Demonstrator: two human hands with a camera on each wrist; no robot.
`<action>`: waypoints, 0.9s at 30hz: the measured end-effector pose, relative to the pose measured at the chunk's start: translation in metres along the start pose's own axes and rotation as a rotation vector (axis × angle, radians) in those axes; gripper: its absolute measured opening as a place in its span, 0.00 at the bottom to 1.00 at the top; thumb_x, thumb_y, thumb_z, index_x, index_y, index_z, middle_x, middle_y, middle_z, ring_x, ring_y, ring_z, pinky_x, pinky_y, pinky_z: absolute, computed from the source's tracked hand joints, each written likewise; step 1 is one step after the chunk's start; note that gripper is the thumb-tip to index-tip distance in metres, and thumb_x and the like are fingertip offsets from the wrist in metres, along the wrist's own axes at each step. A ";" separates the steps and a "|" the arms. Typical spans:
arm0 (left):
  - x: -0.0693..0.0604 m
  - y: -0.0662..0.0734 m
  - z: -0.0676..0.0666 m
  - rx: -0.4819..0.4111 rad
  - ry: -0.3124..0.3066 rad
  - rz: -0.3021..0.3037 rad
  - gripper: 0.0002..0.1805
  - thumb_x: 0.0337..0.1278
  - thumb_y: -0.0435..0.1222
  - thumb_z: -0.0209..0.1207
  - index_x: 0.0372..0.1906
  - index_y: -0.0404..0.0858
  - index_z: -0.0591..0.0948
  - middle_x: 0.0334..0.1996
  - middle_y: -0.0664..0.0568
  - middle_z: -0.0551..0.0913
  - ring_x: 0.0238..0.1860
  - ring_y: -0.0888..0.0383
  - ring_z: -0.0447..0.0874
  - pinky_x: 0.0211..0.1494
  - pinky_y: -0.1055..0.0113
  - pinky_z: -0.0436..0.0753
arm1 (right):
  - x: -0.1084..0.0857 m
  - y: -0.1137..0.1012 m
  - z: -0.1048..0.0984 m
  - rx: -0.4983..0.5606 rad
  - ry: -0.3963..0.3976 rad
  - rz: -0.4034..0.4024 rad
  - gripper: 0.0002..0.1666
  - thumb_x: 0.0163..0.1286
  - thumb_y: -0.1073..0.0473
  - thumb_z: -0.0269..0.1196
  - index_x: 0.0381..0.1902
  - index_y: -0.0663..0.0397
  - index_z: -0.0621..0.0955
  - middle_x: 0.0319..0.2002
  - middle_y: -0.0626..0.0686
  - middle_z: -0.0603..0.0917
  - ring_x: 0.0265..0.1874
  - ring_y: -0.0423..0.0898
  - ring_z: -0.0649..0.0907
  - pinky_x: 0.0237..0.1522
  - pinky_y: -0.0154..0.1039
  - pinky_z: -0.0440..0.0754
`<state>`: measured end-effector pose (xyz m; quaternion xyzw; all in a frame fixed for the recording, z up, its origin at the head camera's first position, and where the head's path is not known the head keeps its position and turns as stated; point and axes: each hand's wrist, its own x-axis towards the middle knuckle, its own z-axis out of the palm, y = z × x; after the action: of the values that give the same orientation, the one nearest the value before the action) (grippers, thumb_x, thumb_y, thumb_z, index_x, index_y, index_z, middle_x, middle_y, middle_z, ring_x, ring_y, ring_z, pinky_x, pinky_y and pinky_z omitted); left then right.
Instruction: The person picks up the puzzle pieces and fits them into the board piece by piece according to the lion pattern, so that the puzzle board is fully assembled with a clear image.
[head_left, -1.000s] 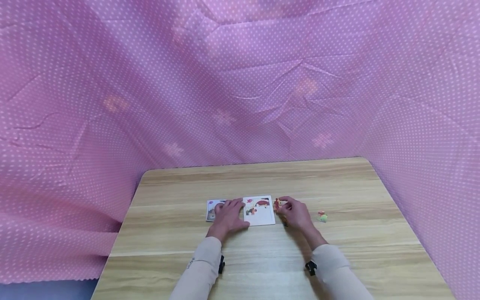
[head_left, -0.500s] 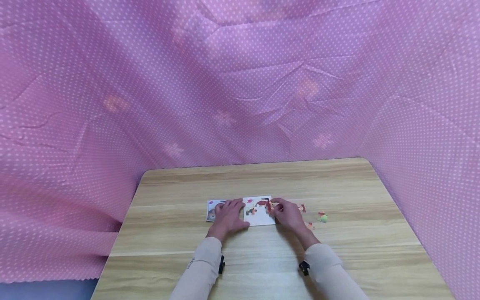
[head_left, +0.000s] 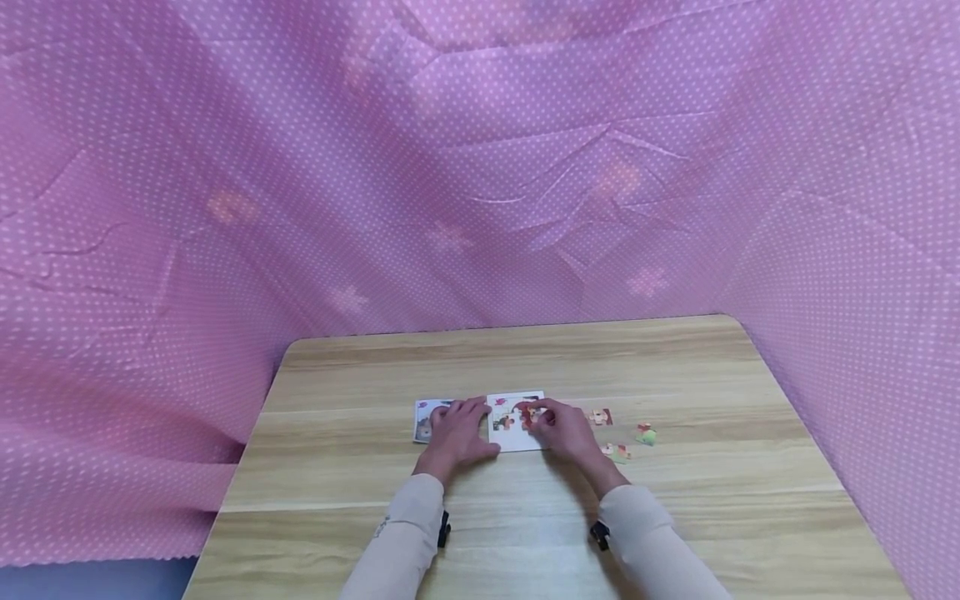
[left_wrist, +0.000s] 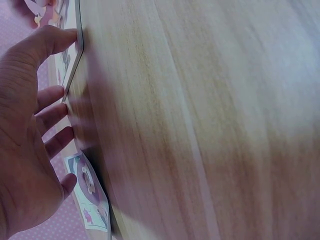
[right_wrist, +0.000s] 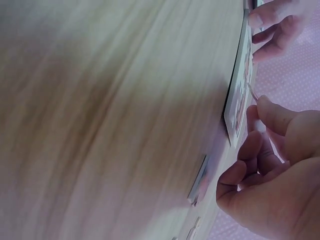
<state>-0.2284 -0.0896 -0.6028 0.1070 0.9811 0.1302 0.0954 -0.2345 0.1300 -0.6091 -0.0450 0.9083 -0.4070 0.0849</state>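
Note:
A white-framed puzzle board (head_left: 513, 442) lies on the table with a few picture pieces in its upper and left parts. My left hand (head_left: 456, 433) rests at its left side, fingers spread, with the thumb (left_wrist: 62, 41) against the near edge in the left wrist view. Over the board's right half, my right hand (head_left: 567, 433) pinches a red puzzle piece (head_left: 528, 416) between thumb and fingertips. In the right wrist view that puzzle piece (right_wrist: 253, 93) shows edge-on, tilted at the board's surface. Fingers partly cover it in the head view.
Left of the board lies a picture card (head_left: 423, 422), partly under my left hand. Loose puzzle pieces lie to the right: one with a face (head_left: 601, 417), one nearer (head_left: 617, 453), and a green one (head_left: 647, 434). A pink dotted curtain (head_left: 480, 250) surrounds the wooden table (head_left: 360, 367).
My right hand has carried the red puzzle piece leftward from beside the board to over its right half, uncovering loose pieces on the table. The left hand has stayed put.

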 end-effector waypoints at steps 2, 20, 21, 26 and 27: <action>-0.001 0.000 0.000 -0.006 0.001 0.001 0.42 0.41 0.59 0.65 0.66 0.50 0.72 0.73 0.57 0.64 0.70 0.51 0.62 0.69 0.40 0.57 | -0.001 -0.002 0.001 -0.002 -0.006 -0.001 0.22 0.61 0.60 0.66 0.54 0.43 0.82 0.31 0.45 0.84 0.30 0.40 0.80 0.38 0.38 0.80; -0.007 0.000 0.002 -0.004 -0.003 0.000 0.41 0.41 0.60 0.65 0.65 0.50 0.72 0.73 0.58 0.64 0.70 0.52 0.63 0.68 0.41 0.58 | -0.004 -0.011 0.012 -0.013 -0.034 -0.022 0.22 0.60 0.57 0.68 0.54 0.43 0.82 0.29 0.43 0.84 0.27 0.39 0.79 0.35 0.37 0.77; -0.007 0.000 0.002 -0.004 -0.003 0.000 0.41 0.41 0.60 0.65 0.65 0.50 0.72 0.73 0.58 0.64 0.70 0.52 0.63 0.68 0.40 0.58 | -0.004 -0.011 0.012 -0.015 -0.034 -0.024 0.22 0.60 0.57 0.68 0.54 0.43 0.82 0.29 0.43 0.85 0.27 0.39 0.79 0.35 0.38 0.77; -0.008 0.000 0.002 0.002 -0.001 0.006 0.42 0.41 0.61 0.64 0.65 0.50 0.72 0.73 0.57 0.64 0.70 0.51 0.63 0.68 0.40 0.58 | -0.005 -0.012 0.014 -0.047 -0.029 -0.026 0.23 0.61 0.57 0.66 0.55 0.42 0.82 0.26 0.43 0.84 0.23 0.40 0.77 0.31 0.36 0.74; -0.009 0.000 0.002 0.002 0.000 0.006 0.42 0.41 0.61 0.64 0.65 0.50 0.72 0.73 0.57 0.64 0.70 0.51 0.63 0.68 0.40 0.59 | -0.005 -0.012 0.015 -0.058 -0.027 -0.028 0.22 0.61 0.56 0.66 0.55 0.42 0.82 0.25 0.43 0.83 0.22 0.40 0.76 0.30 0.35 0.73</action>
<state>-0.2196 -0.0911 -0.6034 0.1103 0.9809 0.1293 0.0947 -0.2264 0.1119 -0.6090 -0.0655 0.9178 -0.3810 0.0901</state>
